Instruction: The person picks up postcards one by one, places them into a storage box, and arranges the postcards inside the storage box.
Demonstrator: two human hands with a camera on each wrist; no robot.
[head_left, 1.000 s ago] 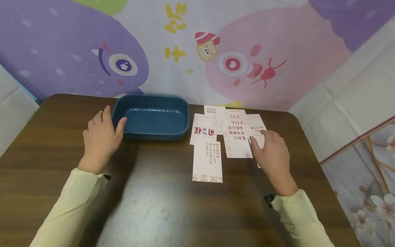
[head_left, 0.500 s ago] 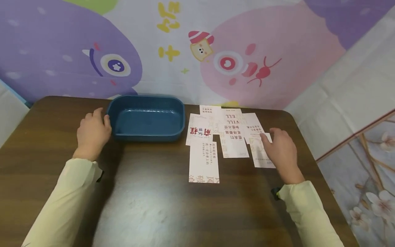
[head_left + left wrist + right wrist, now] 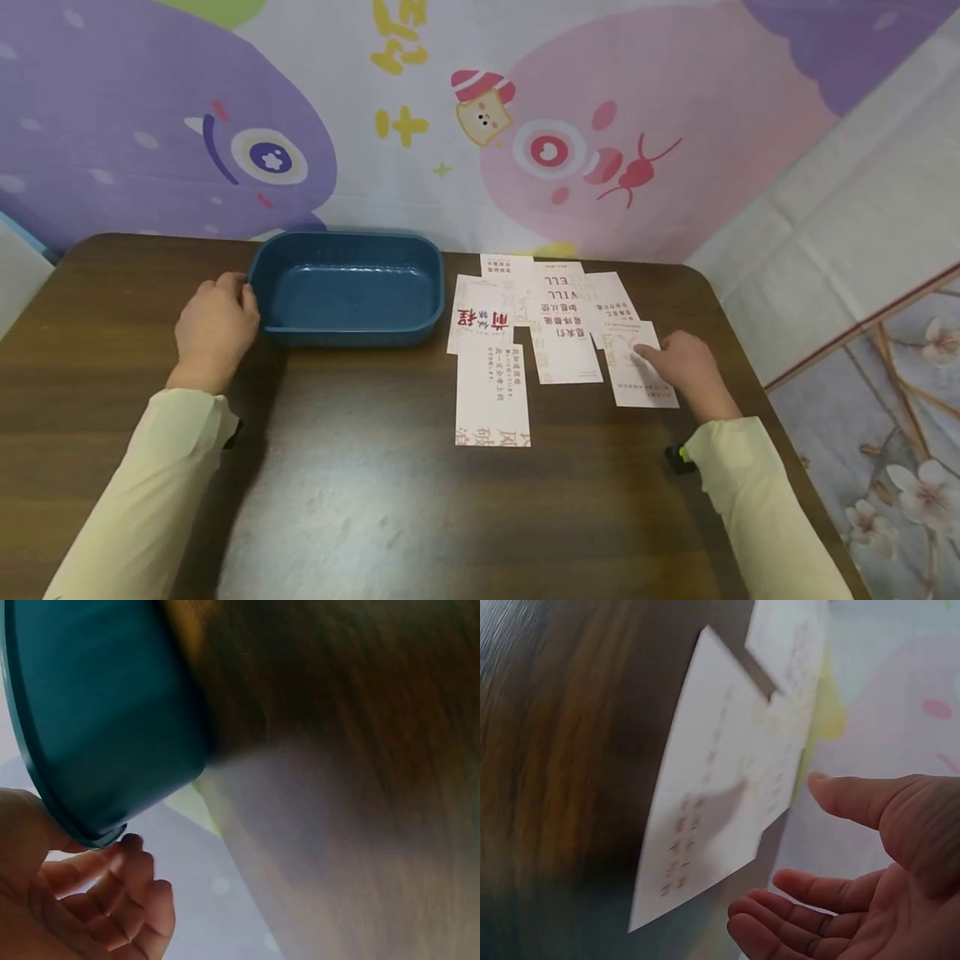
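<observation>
At the back left of the table is a dark blue, rounded rectangular plastic tub [image 3: 352,335]. My left hand [image 3: 217,327] is at its left end; in the left wrist view the thumb and curled fingers [image 3: 131,889] pinch the tub's rim [image 3: 94,841]. Right of the tub lie several white paper cards with printed characters, some overlapping. My right hand [image 3: 688,367] hovers by the right edge of the nearest right-hand card [image 3: 637,375]. The right wrist view shows thumb and fingers [image 3: 832,889] spread apart beside that card [image 3: 697,787], with nothing between them.
Another card [image 3: 493,400] lies closest to the front, below a card with red and blue characters [image 3: 480,304]. A card with large red letters [image 3: 562,333] lies in the middle of the group. A cartoon cloth [image 3: 420,192] hangs behind the brown wooden table [image 3: 375,500].
My left hand has come down onto the tub's left rim. My right hand has drawn back to the right and lowered, uncovering the right-hand card. The head view has shifted slightly.
</observation>
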